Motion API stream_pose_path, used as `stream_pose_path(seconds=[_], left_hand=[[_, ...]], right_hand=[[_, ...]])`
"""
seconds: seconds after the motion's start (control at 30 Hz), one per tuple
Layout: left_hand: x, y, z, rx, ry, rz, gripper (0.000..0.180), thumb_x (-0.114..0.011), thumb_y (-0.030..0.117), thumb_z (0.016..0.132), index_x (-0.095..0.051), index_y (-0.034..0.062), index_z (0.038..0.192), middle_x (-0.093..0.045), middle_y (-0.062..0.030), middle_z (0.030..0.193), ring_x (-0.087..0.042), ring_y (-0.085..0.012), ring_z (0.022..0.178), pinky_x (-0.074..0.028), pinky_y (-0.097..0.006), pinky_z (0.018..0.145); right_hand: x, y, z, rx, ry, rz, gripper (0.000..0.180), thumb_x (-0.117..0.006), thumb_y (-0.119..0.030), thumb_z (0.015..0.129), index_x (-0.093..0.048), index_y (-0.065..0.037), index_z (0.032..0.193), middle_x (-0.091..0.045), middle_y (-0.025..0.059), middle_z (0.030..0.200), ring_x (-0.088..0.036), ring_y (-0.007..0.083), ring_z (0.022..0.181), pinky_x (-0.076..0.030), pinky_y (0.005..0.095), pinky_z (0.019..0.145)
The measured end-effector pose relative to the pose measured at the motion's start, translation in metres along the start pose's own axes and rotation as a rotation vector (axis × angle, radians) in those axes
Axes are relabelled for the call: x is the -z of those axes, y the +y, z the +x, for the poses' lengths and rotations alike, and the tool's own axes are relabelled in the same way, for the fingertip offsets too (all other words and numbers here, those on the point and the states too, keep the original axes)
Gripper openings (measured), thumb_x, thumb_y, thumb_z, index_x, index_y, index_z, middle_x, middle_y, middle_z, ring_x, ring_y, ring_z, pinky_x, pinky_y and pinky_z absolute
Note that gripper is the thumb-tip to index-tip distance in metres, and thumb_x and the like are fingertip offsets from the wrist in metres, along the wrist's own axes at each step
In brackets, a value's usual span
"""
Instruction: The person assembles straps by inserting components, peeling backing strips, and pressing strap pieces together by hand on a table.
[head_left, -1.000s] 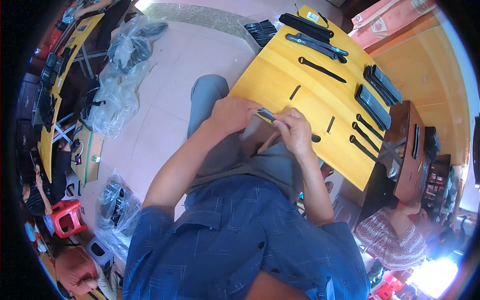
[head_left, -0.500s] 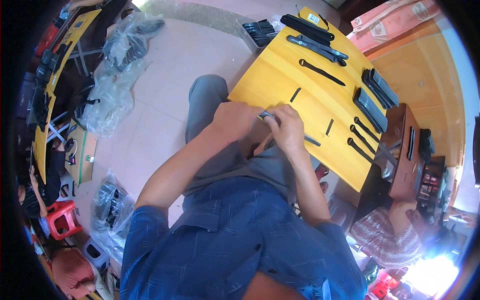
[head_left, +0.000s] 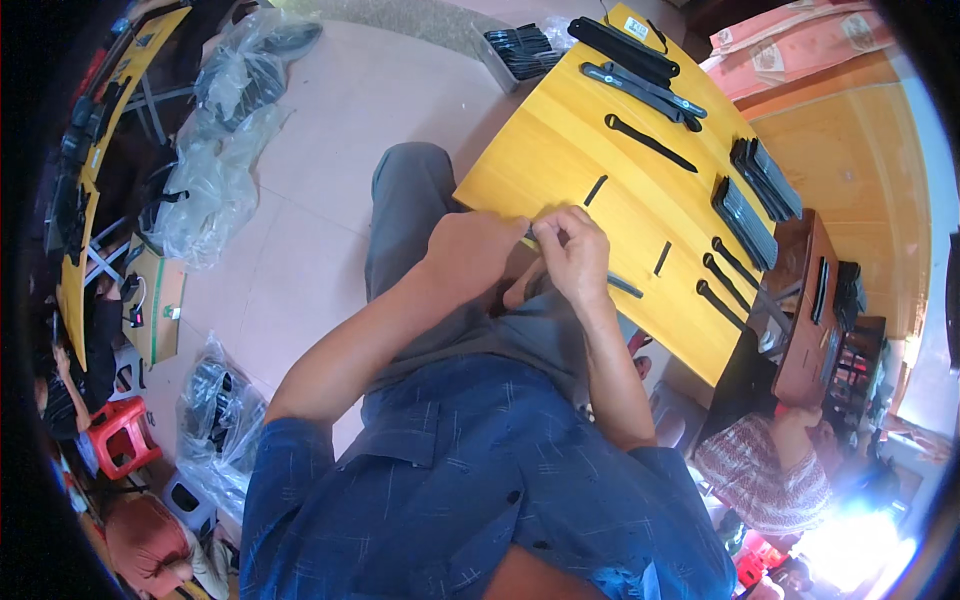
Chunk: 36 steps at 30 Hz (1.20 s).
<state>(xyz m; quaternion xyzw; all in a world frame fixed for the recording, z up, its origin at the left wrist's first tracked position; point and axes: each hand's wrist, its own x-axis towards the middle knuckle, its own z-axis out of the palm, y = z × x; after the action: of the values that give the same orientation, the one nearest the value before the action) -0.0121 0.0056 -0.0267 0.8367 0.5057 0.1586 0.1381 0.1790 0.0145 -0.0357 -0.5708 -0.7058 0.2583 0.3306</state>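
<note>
At the near left edge of the yellow table (head_left: 510,160), my two hands meet over my lap. My left hand (head_left: 472,250) is closed, its fingertips on a small dark strap-like piece (head_left: 530,233); most of it is hidden by my fingers. My right hand (head_left: 575,262) pinches the same piece from the other side, thumb and forefinger pressed together. A dark strip (head_left: 625,287) shows just right of my right wrist, at the table edge. Two short black strips (head_left: 596,190) (head_left: 662,258) lie apart on the table beyond my hands.
A long black strap with a looped end (head_left: 650,142) lies farther up the table. Three similar straps (head_left: 722,305) lie at the right edge, near stacked black strips (head_left: 745,222). Black bundles (head_left: 625,52) are at the far end, beside a bin (head_left: 515,60). Plastic bags (head_left: 235,180) lie on the floor left.
Less of the dark piece shows between my hands, and my right fingers have curled closer around it. The view has shifted slightly.
</note>
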Motion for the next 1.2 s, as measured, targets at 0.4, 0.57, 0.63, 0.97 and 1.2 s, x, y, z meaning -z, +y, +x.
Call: stream_pose_path(seconds=[0.4,0.57,0.63,0.97,1.2], left_hand=[[-0.001,-0.015,0.011,0.019,-0.073,-0.001,0.026,-0.059,0.024,0.094,-0.078,0.0221,0.111,-0.075,-0.0100,0.089,-0.073,-0.0296,0.076,-0.055,-0.046,0.061],[0.002,-0.020,0.014,-0.012,-0.075,0.025,0.025,-0.059,0.025,0.095,-0.078,0.0232,0.111,-0.074,-0.0090,0.082,-0.073,-0.0293,0.077,-0.055,-0.045,0.061],[-0.003,-0.021,0.012,-0.027,-0.048,0.025,0.026,-0.058,0.025,0.095,-0.078,0.0234,0.112,-0.073,-0.0086,0.080,-0.073,-0.0292,0.076,-0.055,-0.045,0.060],[0.004,-0.023,0.021,-0.050,-0.012,-0.058,0.016,-0.063,0.023,0.092,-0.062,0.0086,0.084,-0.070,-0.0140,0.076,-0.071,-0.0367,0.073,-0.054,-0.051,0.061],[0.011,-0.028,0.032,-0.072,-0.121,-0.007,0.018,-0.067,0.028,0.092,-0.069,0.0100,0.088,-0.070,-0.0145,0.077,-0.071,-0.0359,0.077,-0.055,-0.052,0.066]], right_hand=[[0.002,0.004,-0.004,0.087,-0.030,-0.010,0.010,-0.071,-0.014,0.089,-0.071,-0.004,0.086,-0.063,0.0132,0.082,-0.065,0.0349,0.080,-0.051,0.0436,0.072],[0.000,0.003,-0.003,0.051,-0.013,0.013,0.010,-0.071,-0.013,0.089,-0.071,-0.004,0.086,-0.063,0.0133,0.080,-0.064,0.0330,0.075,-0.051,0.0414,0.069],[-0.001,0.003,-0.002,0.037,-0.011,0.026,0.010,-0.071,-0.013,0.089,-0.070,-0.003,0.085,-0.062,0.0132,0.079,-0.064,0.0321,0.074,-0.051,0.0404,0.068],[0.002,0.007,0.003,0.043,-0.026,0.052,0.010,-0.071,-0.012,0.090,-0.069,-0.003,0.085,-0.062,0.0114,0.077,-0.062,0.0263,0.069,-0.050,0.0370,0.065],[0.001,0.009,0.003,0.055,-0.037,0.010,0.011,-0.071,-0.012,0.090,-0.068,-0.003,0.084,-0.059,0.0112,0.074,-0.061,0.0267,0.068,-0.049,0.0378,0.065]])
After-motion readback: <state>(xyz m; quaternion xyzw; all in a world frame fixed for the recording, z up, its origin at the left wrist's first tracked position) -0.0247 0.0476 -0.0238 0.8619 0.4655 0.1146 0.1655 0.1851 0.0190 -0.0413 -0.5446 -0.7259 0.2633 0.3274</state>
